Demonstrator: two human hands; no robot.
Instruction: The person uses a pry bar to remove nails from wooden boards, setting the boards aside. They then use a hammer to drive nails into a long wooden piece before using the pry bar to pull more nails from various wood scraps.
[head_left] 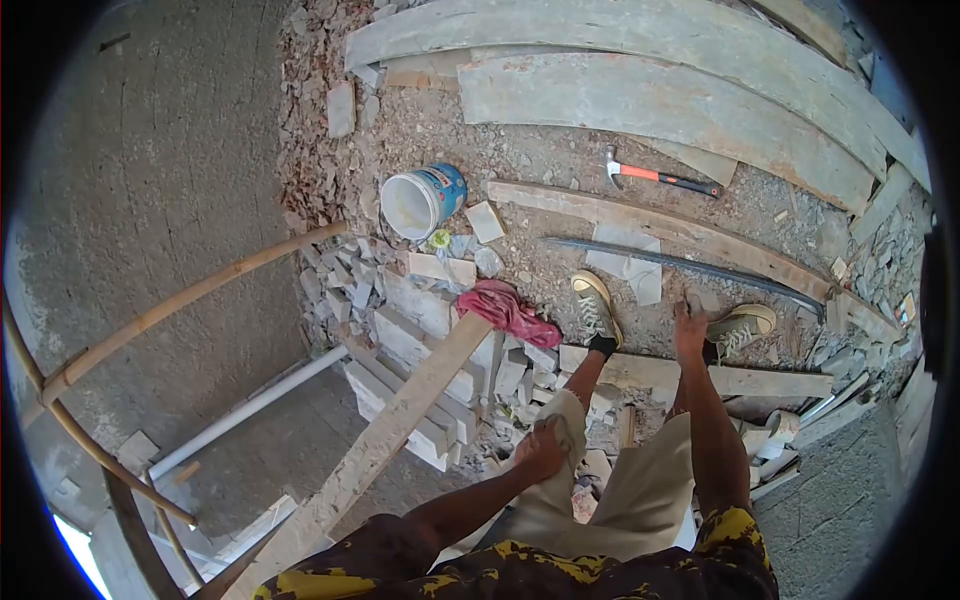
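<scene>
My left hand (541, 449) is closed with its fingers curled, resting at the knee of my beige trousers (640, 475). A greyish patch shows at its fingertips. My right hand (689, 327) reaches down in front of my right shoe (742, 330), its fingers drawn together low over the rubble; I cannot make out what is in them. Just beyond those fingers lies a dark metal bar (690, 266), crossing a pale flat piece (625, 265). My left shoe (597, 308) stands to the left of that hand.
A claw hammer (660, 176) lies beyond the long wooden plank (660, 222). Wide boards (670, 95) lie farther back. At left are a bucket (424, 200), a red cloth (508, 312), stacked blocks (420, 400), a slanting plank (380, 440) and bamboo poles (200, 300).
</scene>
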